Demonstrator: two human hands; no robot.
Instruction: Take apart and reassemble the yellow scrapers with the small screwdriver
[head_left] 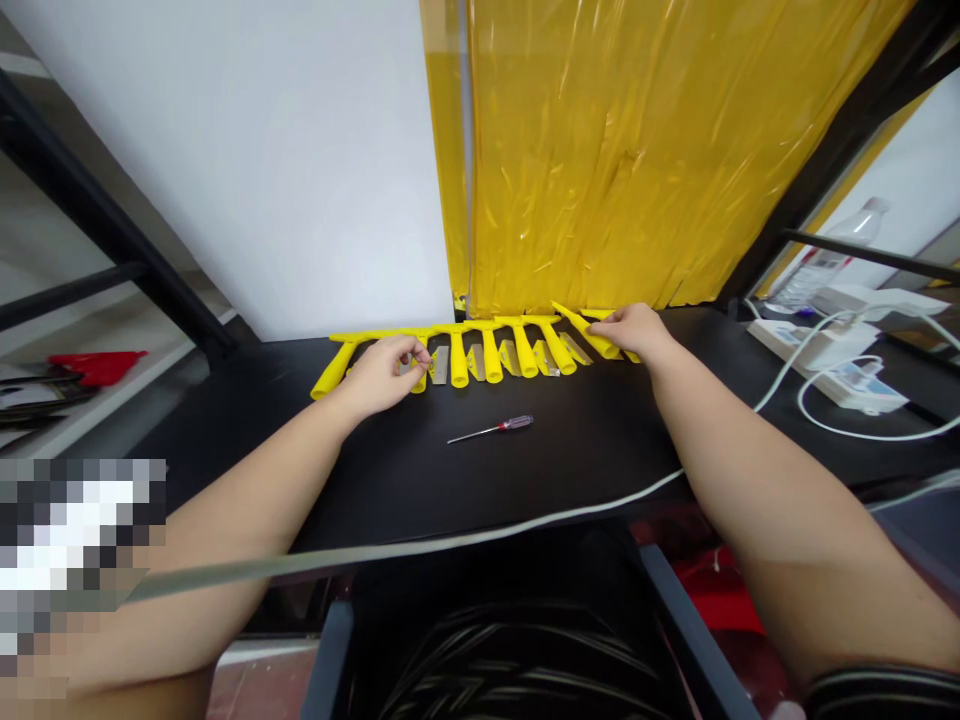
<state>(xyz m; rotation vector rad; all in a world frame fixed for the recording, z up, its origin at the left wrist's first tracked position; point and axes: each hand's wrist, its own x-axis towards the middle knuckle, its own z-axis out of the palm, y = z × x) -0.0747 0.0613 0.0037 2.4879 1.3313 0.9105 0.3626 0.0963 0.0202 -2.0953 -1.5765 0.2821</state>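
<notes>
A row of yellow T-shaped scrapers (490,362) with hollow round handles lies along the back of the black table. Flat metal blades (441,365) show between several of the handles. My right hand (636,332) grips a tilted yellow scraper (592,332) at the row's right end. Over the left part of the row is my left hand (386,377), its fingers curled and thumb close to the index finger; whatever it may hold is too small to see. In front of the row lies a screwdriver (504,427) with a clear purplish handle.
Behind the row stand a white panel (300,170) and a yellow plastic sheet (637,150). To the right are power strips (832,370) with looping white cables and a plastic bottle (832,255). A pale cable (525,525) runs along the table's front edge. Black frame posts flank both sides.
</notes>
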